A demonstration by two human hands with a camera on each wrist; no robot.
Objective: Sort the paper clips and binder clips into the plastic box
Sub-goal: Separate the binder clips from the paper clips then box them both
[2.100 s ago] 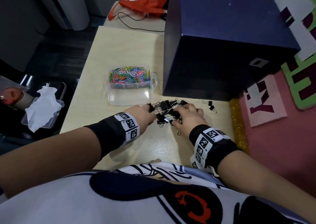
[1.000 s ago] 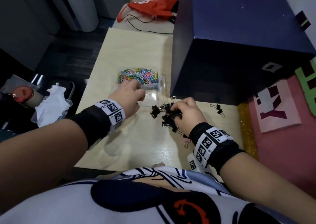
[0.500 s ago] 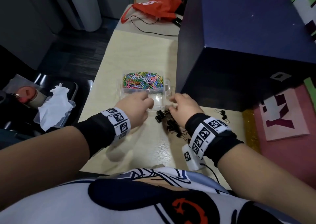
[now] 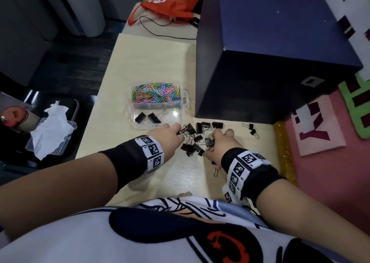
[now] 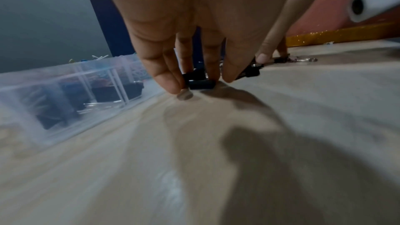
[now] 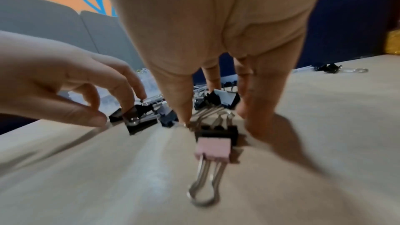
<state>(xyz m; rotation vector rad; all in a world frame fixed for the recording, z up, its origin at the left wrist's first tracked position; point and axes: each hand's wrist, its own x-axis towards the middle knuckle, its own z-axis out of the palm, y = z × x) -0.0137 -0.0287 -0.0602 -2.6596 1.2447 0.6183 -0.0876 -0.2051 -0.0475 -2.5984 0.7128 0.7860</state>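
At table centre, two hands are set down into a heap of clips.

A small black metal binder clip (image 5: 200, 83) is pinched between thumb and fingertips of the left hand (image 4: 170, 136), presumably for carrying to the box at eleven o'clock. The right hand (image 4: 219, 142) is lowered with fingers spread and lightly bent over the pile of black binder clips (image 4: 197, 138); nothing is plainly gripped. A pink binder clip (image 6: 213, 150) lies at six o'clock beneath that wrist. The clear plastic compartment box (image 4: 185, 102) holds multicoloured paper clips (image 4: 155, 93) in its far section and two black binder clips (image 4: 148, 118) in the near one, kept separate by kind.
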